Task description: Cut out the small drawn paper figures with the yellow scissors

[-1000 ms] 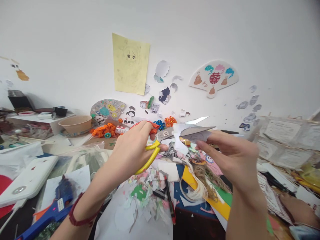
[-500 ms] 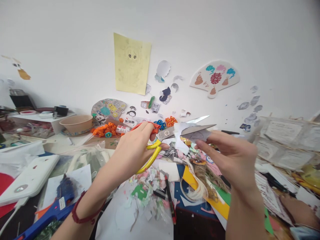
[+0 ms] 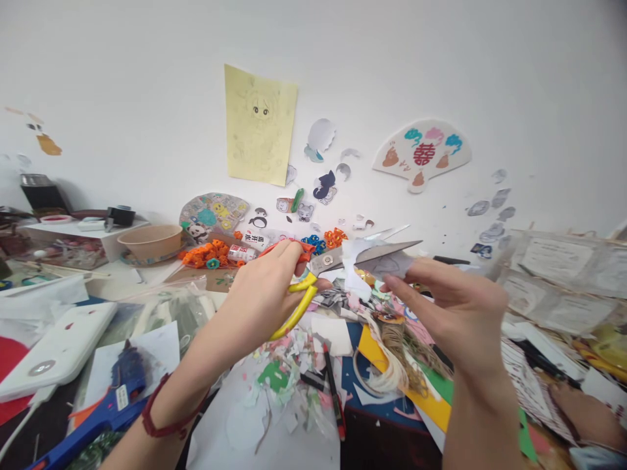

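My left hand (image 3: pixel 267 284) grips a pair of scissors (image 3: pixel 326 262) with one orange-red handle and one yellow handle. The blades point right and stand a little apart, with a small piece of paper (image 3: pixel 389 264) between them. My right hand (image 3: pixel 448 303) pinches that paper by its right edge, fingertips close to the lower blade. A grey pencil drawing shows on the paper, and a torn white strip (image 3: pixel 356 277) hangs from its left side. Both hands are raised above the cluttered table.
Paper scraps (image 3: pixel 294 372) lie on a white sheet (image 3: pixel 225 437) below, beside a black-and-red pen (image 3: pixel 334 391). A blue glue gun (image 3: pixel 98 418) and a white power bank (image 3: pixel 56 352) are at the left. Another person's hand (image 3: pixel 582 405) rests at the far right.
The scissor blades have closed slightly, the upper one coming down nearer the paper. Both hands stay in almost the same place.
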`<move>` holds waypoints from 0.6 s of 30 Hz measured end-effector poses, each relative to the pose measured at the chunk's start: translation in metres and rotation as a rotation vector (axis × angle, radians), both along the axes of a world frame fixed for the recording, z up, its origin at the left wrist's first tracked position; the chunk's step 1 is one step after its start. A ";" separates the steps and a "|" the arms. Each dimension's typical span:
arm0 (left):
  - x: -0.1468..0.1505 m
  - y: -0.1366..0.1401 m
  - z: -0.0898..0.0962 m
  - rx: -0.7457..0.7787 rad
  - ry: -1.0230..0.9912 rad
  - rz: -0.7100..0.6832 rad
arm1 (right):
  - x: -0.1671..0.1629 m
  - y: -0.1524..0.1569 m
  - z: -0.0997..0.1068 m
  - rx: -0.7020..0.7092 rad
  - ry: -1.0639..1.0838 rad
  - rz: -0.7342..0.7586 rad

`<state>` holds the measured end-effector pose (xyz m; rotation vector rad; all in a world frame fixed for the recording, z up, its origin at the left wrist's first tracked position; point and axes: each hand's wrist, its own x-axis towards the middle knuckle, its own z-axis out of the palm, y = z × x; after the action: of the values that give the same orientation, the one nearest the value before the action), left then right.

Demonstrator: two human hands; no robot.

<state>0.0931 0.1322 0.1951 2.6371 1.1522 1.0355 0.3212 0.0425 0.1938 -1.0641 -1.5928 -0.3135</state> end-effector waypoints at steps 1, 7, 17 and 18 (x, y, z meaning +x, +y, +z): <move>0.000 0.000 0.000 0.009 0.000 0.006 | -0.001 -0.001 0.001 -0.009 -0.012 -0.001; 0.002 0.001 -0.003 0.053 0.012 0.053 | -0.008 -0.003 0.003 -0.033 -0.080 -0.032; -0.001 0.000 -0.003 0.067 0.023 0.083 | -0.014 0.003 0.001 -0.044 0.009 0.003; -0.001 0.000 -0.003 0.068 0.025 0.079 | -0.013 0.003 0.001 -0.040 0.009 -0.001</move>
<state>0.0916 0.1322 0.1926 2.6833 1.2577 1.0772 0.3080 0.0452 0.1944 -1.0949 -1.5966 -0.2786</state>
